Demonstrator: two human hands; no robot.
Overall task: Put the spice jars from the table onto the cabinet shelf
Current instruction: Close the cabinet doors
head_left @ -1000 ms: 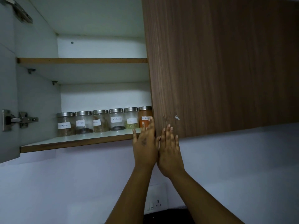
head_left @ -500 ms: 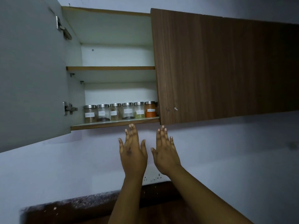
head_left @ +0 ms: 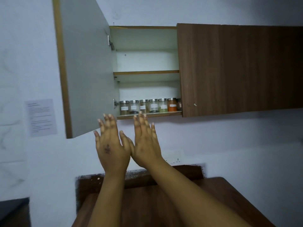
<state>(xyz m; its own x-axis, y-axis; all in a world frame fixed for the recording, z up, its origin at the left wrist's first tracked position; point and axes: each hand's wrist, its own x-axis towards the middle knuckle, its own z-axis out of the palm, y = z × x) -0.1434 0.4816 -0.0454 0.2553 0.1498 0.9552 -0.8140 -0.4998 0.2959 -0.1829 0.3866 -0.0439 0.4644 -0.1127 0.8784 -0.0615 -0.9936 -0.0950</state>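
Several glass spice jars (head_left: 148,106) with metal lids and white labels stand in a row on the lower cabinet shelf (head_left: 157,114); the rightmost clear one holds orange powder (head_left: 172,104). Another jar shows partly behind the shut door edge. My left hand (head_left: 110,145) and my right hand (head_left: 145,141) are raised flat below the shelf, fingers spread, backs toward me, holding nothing. Both hands are apart from the jars. The brown wooden table (head_left: 221,194) lies below, with no jars visible on it.
The left cabinet door (head_left: 83,71) hangs wide open, swung toward me. The right wooden door (head_left: 237,68) is shut. The upper shelf (head_left: 146,72) holds nothing. A printed paper (head_left: 41,117) is taped to the wall at left. A wall socket (head_left: 175,157) sits above the table.
The view has pulled back and down from the cabinet. Both hands have come away from the shelf edge and door and now hover lower, spread open.
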